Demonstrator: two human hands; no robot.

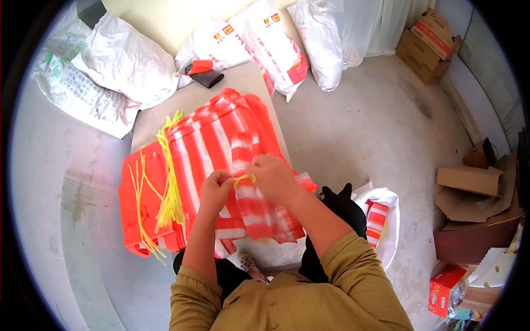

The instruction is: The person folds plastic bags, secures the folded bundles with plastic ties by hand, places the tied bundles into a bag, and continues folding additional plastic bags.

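- Striped bundle [258, 207], red/white film, held up in front of person's torso, over near edge of striped stack [205, 144]; lower part motion-blurred.
- Yellow strip [244, 178] sits across bundle's narrow middle, btwn the 2 hands.
- L hand [217, 186]: thumb + fingertips pressed tog., pinching L end of yellow strip.
- R hand [271, 175]: back of hand up, fingers curled at bundle next to strip's R end; fingertips partly hidden/blurred, can't tell exactly what this grip pinches.
- Striped stack lies flat on tan bench [245, 80], stripes running roughly away from person.
- Red pile [142, 187], plain, L of stack.
- Yellow strips [171, 190], loose bunch, lie lengthwise along stack's L side; few stray ones over red pile.
- Black item [207, 78] w/ red piece [200, 67] on top, far end of bench; can't ID.
- White sacks [130, 60], filled, beyond bench far L; printed sacks [270, 44] far mid, plain sack [317, 47] to their R.
- Open white bag [393, 234] on floor [353, 127], just R of person's knee; red/white striped pcs [377, 218] inside.
- Cardboard boxes [425, 52] far R; open carton [469, 181] + red box [444, 289] along R side.
- Person: khaki shirt [353, 259], dark trousers [345, 208].
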